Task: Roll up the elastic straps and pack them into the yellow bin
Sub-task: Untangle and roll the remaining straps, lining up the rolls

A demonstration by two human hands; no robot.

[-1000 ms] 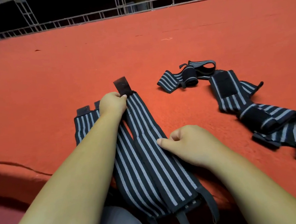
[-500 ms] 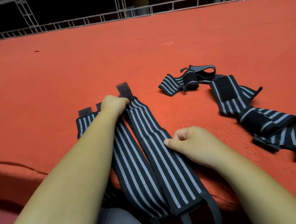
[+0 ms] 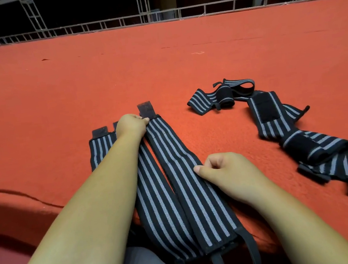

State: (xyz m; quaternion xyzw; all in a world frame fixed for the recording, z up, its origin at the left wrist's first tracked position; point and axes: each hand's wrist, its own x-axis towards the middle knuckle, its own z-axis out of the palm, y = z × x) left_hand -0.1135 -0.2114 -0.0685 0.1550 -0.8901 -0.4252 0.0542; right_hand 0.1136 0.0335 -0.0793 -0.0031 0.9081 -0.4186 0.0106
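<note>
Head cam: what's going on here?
A person has three striped flat straps laid side by side on the red mat. The left hand grips the far end of the rightmost strap; the right hand appears to pinch its right edge midway. More tangled straps lie to the right. None of the flat ones is rolled; no yellow bin in view.
</note>
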